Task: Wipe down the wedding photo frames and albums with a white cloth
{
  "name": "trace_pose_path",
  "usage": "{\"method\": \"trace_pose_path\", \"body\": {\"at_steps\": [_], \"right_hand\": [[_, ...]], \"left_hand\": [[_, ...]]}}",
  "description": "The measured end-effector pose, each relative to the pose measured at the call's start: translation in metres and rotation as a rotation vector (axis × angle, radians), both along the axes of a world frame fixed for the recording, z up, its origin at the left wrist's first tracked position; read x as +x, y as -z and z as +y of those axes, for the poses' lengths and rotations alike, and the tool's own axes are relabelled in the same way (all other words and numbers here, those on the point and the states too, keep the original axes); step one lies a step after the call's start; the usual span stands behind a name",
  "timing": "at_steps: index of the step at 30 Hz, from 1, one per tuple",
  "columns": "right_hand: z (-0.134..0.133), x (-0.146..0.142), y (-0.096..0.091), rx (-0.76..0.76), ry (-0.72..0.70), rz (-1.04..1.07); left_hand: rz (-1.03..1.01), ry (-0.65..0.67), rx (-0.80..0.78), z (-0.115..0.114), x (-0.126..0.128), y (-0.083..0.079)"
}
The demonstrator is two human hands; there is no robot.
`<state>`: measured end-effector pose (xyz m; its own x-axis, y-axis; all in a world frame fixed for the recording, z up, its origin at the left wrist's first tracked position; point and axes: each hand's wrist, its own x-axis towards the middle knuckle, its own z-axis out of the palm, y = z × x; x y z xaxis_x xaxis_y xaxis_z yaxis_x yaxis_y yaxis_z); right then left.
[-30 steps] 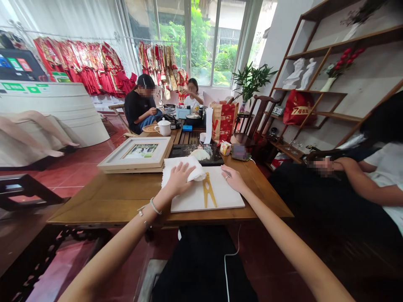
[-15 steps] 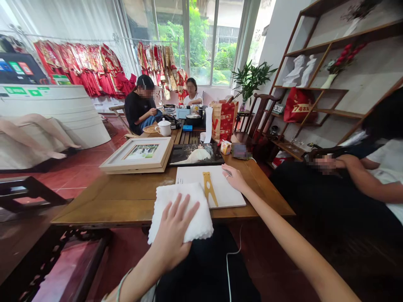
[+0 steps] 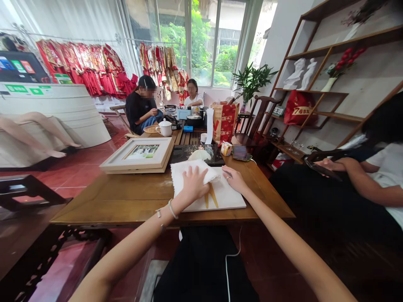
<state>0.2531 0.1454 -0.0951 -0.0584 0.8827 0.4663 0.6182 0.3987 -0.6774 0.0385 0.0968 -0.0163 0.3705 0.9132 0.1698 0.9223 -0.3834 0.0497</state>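
My left hand (image 3: 193, 184) presses with spread fingers on a white cloth (image 3: 179, 173), gripping it against the top of a white board (image 3: 231, 199). The cloth is folded over near my thumb and covers the board's left and upper part. Under it, the two legs of a flat yellow Y-shaped piece (image 3: 211, 199) show; its upper end is hidden. My right hand (image 3: 234, 179) holds the board at its right edge, its fingers closed around the far corner. A small dark grey patch shows between those fingers, too unclear to name.
Wooden picture frames (image 3: 137, 155) lie stacked at left on the wooden table (image 3: 110, 199). Behind the board are a dark picture panel (image 3: 217, 156), a small box (image 3: 226, 148) and a paper bag (image 3: 225, 121). A white cable (image 3: 227, 268) crosses my lap. Several people sit around.
My left hand has moved forward and right with the cloth, from the table's front edge onto the board, covering the yellow piece's upper end. My right hand has stayed in place.
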Motion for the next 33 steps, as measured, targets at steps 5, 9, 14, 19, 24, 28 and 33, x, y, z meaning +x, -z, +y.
{"method": "trace_pose_path", "body": {"at_steps": [5, 9, 14, 19, 24, 28, 33], "right_hand": [[0.003, 0.002, 0.003, -0.002, -0.009, 0.021], [0.006, 0.005, 0.007, 0.006, -0.052, 0.045], [0.010, 0.010, 0.007, -0.019, -0.097, 0.138], [0.014, 0.014, 0.007, -0.111, -0.106, 0.262], [0.017, 0.015, 0.015, -0.080, -0.098, 0.266], [0.019, 0.014, 0.017, -0.073, -0.068, 0.254], [0.014, 0.014, 0.011, -0.099, -0.100, 0.343]], "left_hand": [[0.015, 0.028, 0.011, 0.018, 0.029, 0.007], [0.026, 0.060, 0.022, 0.016, 0.044, 0.008], [0.020, 0.107, -0.003, -0.004, 0.054, 0.005], [0.010, 0.196, -0.041, -0.048, 0.057, 0.001], [0.009, 0.321, -0.117, -0.099, 0.052, 0.000], [0.026, 0.372, -0.177, -0.114, 0.049, -0.004], [0.023, 0.274, -0.163, -0.091, 0.055, -0.011]]}}
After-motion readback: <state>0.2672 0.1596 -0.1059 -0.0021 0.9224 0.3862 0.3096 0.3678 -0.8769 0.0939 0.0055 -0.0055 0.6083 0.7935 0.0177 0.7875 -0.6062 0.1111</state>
